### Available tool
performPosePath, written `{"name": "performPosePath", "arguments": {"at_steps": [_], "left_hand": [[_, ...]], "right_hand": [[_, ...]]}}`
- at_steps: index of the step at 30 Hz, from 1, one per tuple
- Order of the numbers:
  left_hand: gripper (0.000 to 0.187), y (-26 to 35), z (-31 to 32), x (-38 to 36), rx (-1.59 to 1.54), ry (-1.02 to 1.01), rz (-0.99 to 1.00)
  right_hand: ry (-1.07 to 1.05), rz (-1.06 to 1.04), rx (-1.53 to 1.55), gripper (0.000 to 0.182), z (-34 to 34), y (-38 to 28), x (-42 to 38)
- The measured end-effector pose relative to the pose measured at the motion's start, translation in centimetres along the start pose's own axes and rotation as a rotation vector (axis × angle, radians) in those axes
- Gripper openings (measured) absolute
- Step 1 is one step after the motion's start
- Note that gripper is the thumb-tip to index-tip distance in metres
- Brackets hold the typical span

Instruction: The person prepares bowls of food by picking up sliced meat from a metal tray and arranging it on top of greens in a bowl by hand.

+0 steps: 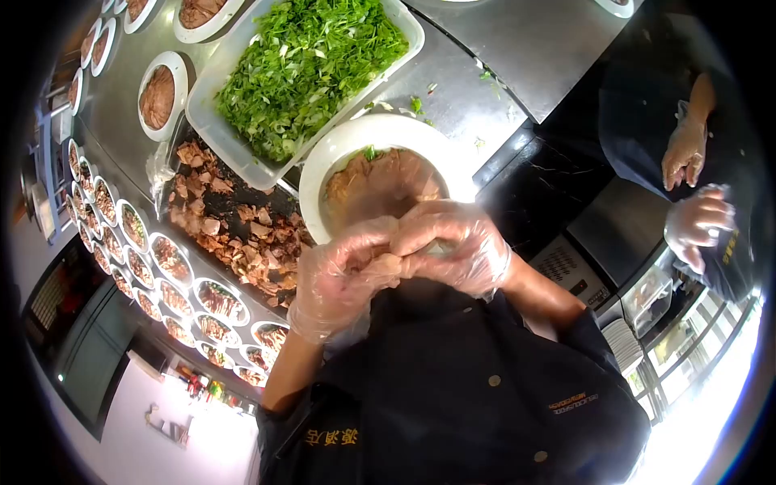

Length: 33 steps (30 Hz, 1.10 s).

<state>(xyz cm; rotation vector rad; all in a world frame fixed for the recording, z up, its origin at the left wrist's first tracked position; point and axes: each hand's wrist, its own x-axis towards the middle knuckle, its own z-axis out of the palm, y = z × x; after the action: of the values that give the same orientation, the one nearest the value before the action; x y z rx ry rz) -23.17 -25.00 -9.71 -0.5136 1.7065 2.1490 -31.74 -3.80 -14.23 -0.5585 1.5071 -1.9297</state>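
Note:
Both of my hands wear clear plastic gloves and meet at the near rim of a white bowl (376, 129). My left hand (343, 271) has its fingers curled in, tips pressed against those of the other hand. Bent in the same way, my right hand (453, 246) has thumb and fingers drawn together. I cannot tell what is pinched between them. Slices of brownish meat (384, 178) line the bowl, with a bit of green at the far side. Left of the bowl, chopped meat pieces (234, 226) lie spread on a dark tray.
A clear plastic tub (416, 32) of chopped greens (311, 73) stands beyond the bowl. Plated meat bowls (162, 97) and rows of filled dishes (170, 259) cover the left side. At right, a co-worker's gloved hands (699, 222) show against dark clothing. Scraps dot the steel counter (461, 89).

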Motion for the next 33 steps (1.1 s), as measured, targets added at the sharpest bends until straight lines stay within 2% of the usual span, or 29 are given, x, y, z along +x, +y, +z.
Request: {"name": "performPosePath", "arguments": {"at_steps": [1,3,4,5,8,10,11,13,14,16,19,22,24,29,31,33], "left_hand": [[0.041,0.1,-0.2,0.6,0.007,0.007,-0.011],[0.037,0.6,-1.7,1.9,0.227,0.094,0.074],[0.035,1.3,-2.3,3.1,0.505,0.135,0.137],[0.034,2.0,-2.8,4.4,0.765,0.164,0.183],[0.032,3.4,-3.8,8.3,1.056,0.165,0.088],[0.030,2.9,-5.1,10.8,1.233,-0.044,0.371],[0.030,3.3,-5.1,11.0,1.233,-0.035,0.364],[0.030,4.5,-4.6,11.4,1.483,-0.216,0.275],[0.031,4.9,-4.6,11.6,1.518,-0.291,0.254],[0.031,4.9,-4.6,11.9,1.491,-0.298,0.287],[0.033,4.7,-5.4,12.3,1.495,-0.307,0.368],[0.031,4.7,-6.3,12.4,1.336,-0.320,0.348],[0.045,4.3,-6.6,12.1,1.302,-0.292,0.317],[0.040,4.8,-6.7,12.0,1.274,-0.298,0.313],[0.039,4.7,-6.8,11.6,1.281,-0.319,0.318],[0.034,4.1,-7.4,11.8,1.182,-0.275,0.327]], "right_hand": [[-0.001,0.002,0.015,0.022,-0.7,0.4,0.3],[0.189,0.230,0.146,0.015,-1.6,0.8,0.7],[0.223,0.248,0.003,0.010,-2.5,0.4,1.5],[0.247,0.217,0.092,0.011,-3.0,1.6,2.1],[0.274,0.226,0.140,0.010,-4.4,1.6,4.2],[0.205,0.238,-0.164,0.010,-4.8,0.7,5.6],[0.195,0.239,-0.162,0.010,-4.8,0.4,6.3],[0.161,0.244,-0.365,0.009,-4.6,0.1,7.4],[0.149,0.245,-0.366,0.009,-4.5,0.0,7.7],[0.072,0.200,-0.595,0.007,-4.4,-0.1,8.3],[0.061,0.171,-0.700,0.006,-3.9,-0.2,8.9],[0.072,0.185,-0.705,0.005,-3.0,-0.3,9.2],[0.095,0.186,-0.686,0.006,-2.4,0.1,9.2],[0.186,0.259,-0.686,0.007,-0.8,-0.1,9.3],[0.285,0.286,-0.566,0.007,-0.2,0.0,9.0],[0.283,0.241,-0.627,0.007,-0.2,0.2,9.2]]}}
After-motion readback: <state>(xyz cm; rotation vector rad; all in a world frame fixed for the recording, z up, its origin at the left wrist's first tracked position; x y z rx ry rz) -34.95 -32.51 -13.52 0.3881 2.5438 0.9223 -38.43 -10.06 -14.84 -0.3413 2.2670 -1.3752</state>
